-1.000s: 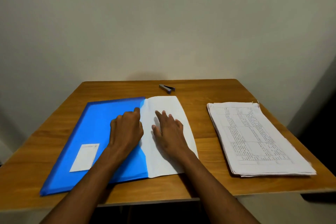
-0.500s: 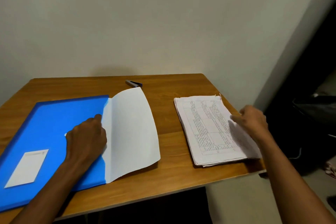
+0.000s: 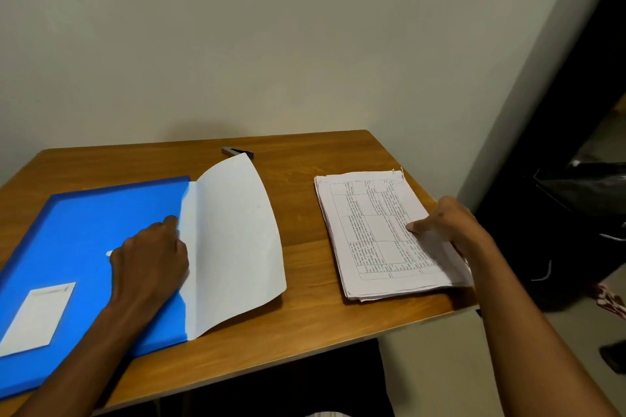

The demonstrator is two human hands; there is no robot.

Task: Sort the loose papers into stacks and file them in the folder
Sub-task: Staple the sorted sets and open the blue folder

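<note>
Broadly, a rectangular brown wooden table [image 3: 305, 322] stands against a plain pale wall and carries everything. Taking the flat blue plastic folder [image 3: 101, 213] as the landmark, it lies across the table's left part, with a white rectangular label [image 3: 35, 313] on its near left corner. A curved white sheet of paper [image 3: 233, 240] is tucked under the folder's right edge and bows upward to the folder's right, its free edge off the wood. Well to the right of the folder, near the table's right edge, rests the thick stack of printed white papers [image 3: 369, 234], its top page covered in ruled tables. Beyond the folder's far right corner, partly hidden behind the white sheet, sits a small dark stapler [image 3: 237, 151].

The left hand [image 3: 149, 261] rests on the folder's right side, fingers curled under at the seam where the sheet enters; whether they pinch the sheet cannot be told. The right hand [image 3: 447, 223] grips the stack's right edge, thumb on the top page and fingers curled beneath the sheets.
</note>
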